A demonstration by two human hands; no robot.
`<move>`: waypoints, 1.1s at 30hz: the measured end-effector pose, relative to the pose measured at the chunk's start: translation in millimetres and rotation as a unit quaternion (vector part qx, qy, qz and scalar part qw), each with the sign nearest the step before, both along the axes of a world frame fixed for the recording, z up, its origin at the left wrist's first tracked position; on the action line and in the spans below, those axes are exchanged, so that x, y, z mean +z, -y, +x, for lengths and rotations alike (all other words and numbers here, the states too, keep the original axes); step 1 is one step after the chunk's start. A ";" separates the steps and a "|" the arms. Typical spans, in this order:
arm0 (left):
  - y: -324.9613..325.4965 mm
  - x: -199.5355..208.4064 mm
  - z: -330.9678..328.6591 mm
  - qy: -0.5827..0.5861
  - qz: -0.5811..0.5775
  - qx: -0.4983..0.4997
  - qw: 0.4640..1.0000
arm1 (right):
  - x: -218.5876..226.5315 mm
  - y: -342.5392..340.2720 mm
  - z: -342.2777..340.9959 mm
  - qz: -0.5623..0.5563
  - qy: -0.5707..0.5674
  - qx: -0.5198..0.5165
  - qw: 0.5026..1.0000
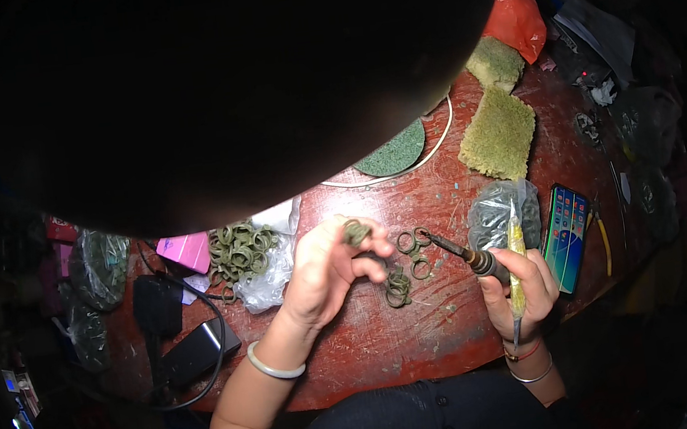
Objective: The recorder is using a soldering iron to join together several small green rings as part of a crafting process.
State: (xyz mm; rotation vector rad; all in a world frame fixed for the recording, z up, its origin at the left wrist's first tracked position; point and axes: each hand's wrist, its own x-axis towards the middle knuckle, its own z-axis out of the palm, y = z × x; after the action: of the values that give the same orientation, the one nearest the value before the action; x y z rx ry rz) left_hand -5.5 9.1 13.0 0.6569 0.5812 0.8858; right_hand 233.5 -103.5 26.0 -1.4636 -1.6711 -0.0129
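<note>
My left hand is raised over the middle of the table, pinching a green ring at the thumb and index finger, the other fingers loosely spread. My right hand grips a soldering-iron-like tool with a dark slender tip slanting up to the left. Also held there is a slim pointed tool with yellow wrapping, standing nearly upright. Between the hands lie a few loose rings and a small cluster of green rings. The iron's tip is close beside the upper loose rings.
A heap of green rings lies left on clear plastic, near a pink box and a black device with a cable. Rightward are a plastic bag, a phone and a green-yellow pad. A dark shape covers the upper view.
</note>
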 end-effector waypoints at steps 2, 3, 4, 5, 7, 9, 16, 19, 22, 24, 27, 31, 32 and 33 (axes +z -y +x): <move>-3.8 -9.5 -8.6 -0.016 -0.032 0.008 0.999 | 1.3 -0.6 -1.0 0.004 0.000 0.002 1.000; -3.9 -10.2 -10.1 -0.062 -0.043 0.018 0.997 | 2.3 -0.7 -1.6 0.003 -0.002 0.003 1.000; -3.0 1.9 -6.0 -0.110 -0.059 0.024 0.992 | 2.3 -0.8 -1.9 0.002 -0.004 0.004 1.000; -2.5 1.4 -5.7 -0.110 -0.059 0.024 0.992 | 2.1 -1.1 -2.1 0.002 -0.004 0.004 1.000; -1.7 -1.2 -5.5 -0.135 0.006 0.019 0.991 | 1.7 -1.9 -2.3 0.009 0.000 0.004 1.000; -3.5 0.8 -7.0 -0.145 0.024 0.017 0.989 | 1.8 -2.1 -2.1 0.009 0.001 0.005 1.000; -0.3 0.7 -12.9 -0.452 0.381 -0.115 0.799 | 4.5 -1.1 -3.0 -0.012 0.006 0.001 1.000; 1.2 -5.6 -10.6 -0.437 0.437 -0.065 0.784 | 5.8 -1.2 -4.2 -0.024 -0.002 0.000 1.000; -1.4 -6.8 -8.9 -0.433 0.365 -0.032 0.823 | 4.7 -1.5 -3.8 -0.027 -0.001 0.002 1.000; -1.6 -0.1 -9.9 -0.449 0.357 -0.056 0.817 | 4.9 -2.1 -3.8 -0.025 -0.003 0.003 1.000; 2.5 0.0 -9.0 -0.460 0.366 -0.076 0.806 | 7.0 -2.5 -5.2 -0.030 -0.002 0.006 1.000; 2.6 1.0 -8.5 -0.450 0.394 -0.070 0.799 | 7.8 -1.9 -6.2 -0.041 -0.004 0.008 0.999; 0.6 -0.1 -8.5 -0.450 0.394 -0.070 0.799 | 7.5 -1.6 -6.2 -0.041 -0.004 0.008 0.999; -2.4 -3.3 -9.1 -0.361 0.359 -0.066 0.858 | 6.7 -1.2 -6.0 -0.042 -0.005 0.008 0.999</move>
State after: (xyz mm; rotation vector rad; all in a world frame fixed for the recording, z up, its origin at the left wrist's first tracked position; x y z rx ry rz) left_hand -14.6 11.5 9.7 1.7383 0.8589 0.6933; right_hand 227.4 -102.3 32.7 -1.5100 -1.6930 0.0727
